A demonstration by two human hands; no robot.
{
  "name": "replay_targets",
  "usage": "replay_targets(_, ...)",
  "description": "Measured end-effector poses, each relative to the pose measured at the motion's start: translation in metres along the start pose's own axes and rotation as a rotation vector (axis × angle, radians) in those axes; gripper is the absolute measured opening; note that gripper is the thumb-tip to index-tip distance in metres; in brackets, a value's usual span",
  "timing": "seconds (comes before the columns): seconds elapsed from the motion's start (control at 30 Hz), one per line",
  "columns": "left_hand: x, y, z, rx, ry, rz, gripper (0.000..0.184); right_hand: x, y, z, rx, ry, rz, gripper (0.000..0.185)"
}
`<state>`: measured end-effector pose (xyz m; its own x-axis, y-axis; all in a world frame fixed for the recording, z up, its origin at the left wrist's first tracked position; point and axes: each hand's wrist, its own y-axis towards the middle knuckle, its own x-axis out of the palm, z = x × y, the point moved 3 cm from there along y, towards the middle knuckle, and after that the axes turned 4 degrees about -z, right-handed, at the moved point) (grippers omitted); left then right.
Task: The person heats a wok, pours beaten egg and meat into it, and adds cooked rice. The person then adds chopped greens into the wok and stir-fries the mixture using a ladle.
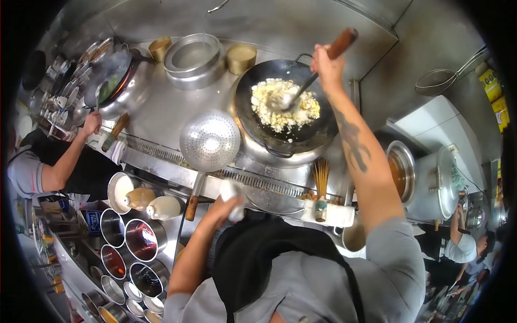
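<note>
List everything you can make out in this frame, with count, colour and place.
Main wok: 1, black, right of centre
Food: 1 heap, white and yellow, in that wok
Ladle: 1, metal, brown handle, in the food
Skimmer: 1, silver, left of main wok
Tins: 2, gold, back of counter
Second wok: 1, black, upper left
Brushes: 2, tan, stove's near edge
Bottles: 2, tan and whitish, lower left
Open pots: several, silver, lower left
Lidded pot: 1, silver, right
Strainer: 1, silver, upper right
Packets: several, yellow, upper right
Other people: several, grey clothing, far left, lower right
Cloth: 1, white, below skimmer
Left hand: 1, bare, holding cloth
Right hand: 1, bare, gripping ladle
</note>
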<state>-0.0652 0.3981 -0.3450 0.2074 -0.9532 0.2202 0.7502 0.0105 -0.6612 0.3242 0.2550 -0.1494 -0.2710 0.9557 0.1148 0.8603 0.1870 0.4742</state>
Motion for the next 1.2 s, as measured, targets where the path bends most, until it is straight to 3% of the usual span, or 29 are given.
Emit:
replay_targets(0.07, -0.024, -0.038, -0.028, 0.066, 0.196, 0.104, 0.039, 0.0, 0.029, -0.021, 0.008, -0.127, 0.073, 0.024)
replay_targets(0.13, -0.082, -0.034, -0.127, 0.176, 0.419, 0.258, 0.043, -0.003, 0.036, -0.052, -0.044, -0.105, 0.142, 0.023)
replay_targets(0.17, -0.116, -0.031, -0.195, 0.175, 0.401, 0.419, 0.047, -0.005, 0.032, -0.063, -0.042, -0.015, 0.245, 0.023)
replay_targets(0.2, -0.136, -0.038, -0.248, 0.17, 0.38, 0.58, 0.052, -0.006, 0.031, -0.049, -0.07, 0.025, 0.206, 0.022)
replay_targets(0.27, -0.138, -0.081, -0.282, -0.276, 0.697, 0.716, 0.046, -0.011, 0.025, -0.019, -0.026, 0.027, 0.15, 0.022)
replay_targets(0.3, -0.143, -0.093, -0.313, -0.364, 0.714, 0.724, 0.046, -0.009, 0.037, -0.014, 0.022, -0.007, 0.121, 0.021)
replay_targets(0.33, -0.144, -0.107, -0.35, -0.399, 0.666, 0.7, 0.045, -0.005, 0.045, -0.011, 0.077, -0.042, 0.085, 0.021)
replay_targets(0.43, -0.136, -0.148, -0.418, -0.499, 0.549, 0.646, 0.044, -0.008, 0.039, -0.049, -0.038, -0.028, 0.161, 0.02)
replay_targets(0.47, -0.13, -0.153, -0.431, -0.508, 0.517, 0.639, 0.043, -0.012, 0.032, -0.048, -0.049, 0.128, 0.193, 0.02)
replay_targets(0.57, -0.122, -0.151, -0.445, -0.481, 0.467, 0.633, 0.042, -0.006, 0.018, 0.002, 0.024, 0.133, 0.081, 0.02)
replay_targets(0.7, -0.123, -0.125, -0.43, -0.352, 0.413, 0.637, 0.04, 0.004, 0.023, -0.041, -0.032, 0.16, 0.136, 0.02)
replay_targets(0.83, -0.127, -0.102, -0.394, -0.186, 0.305, 0.645, 0.038, 0.011, 0.008, -0.003, 0.032, 0.148, 0.083, 0.022)
replay_targets(0.93, -0.126, -0.094, -0.356, -0.015, 0.141, 0.646, 0.037, 0.014, 0.011, -0.031, 0.013, 0.143, 0.109, 0.021)
replay_targets(1.0, -0.118, -0.096, -0.333, -0.188, -0.077, 0.689, 0.038, 0.013, 0.002, -0.032, -0.082, 0.281, 0.116, 0.022)
replay_targets(1.1, -0.119, -0.1, -0.326, -0.299, 0.064, 0.681, 0.039, 0.031, -0.009, -0.009, 0.053, 0.261, -0.026, 0.023)
replay_targets(1.2, -0.132, -0.101, -0.343, -0.325, 0.135, 0.678, 0.04, 0.026, -0.011, -0.043, 0.039, 0.224, -0.026, 0.026)
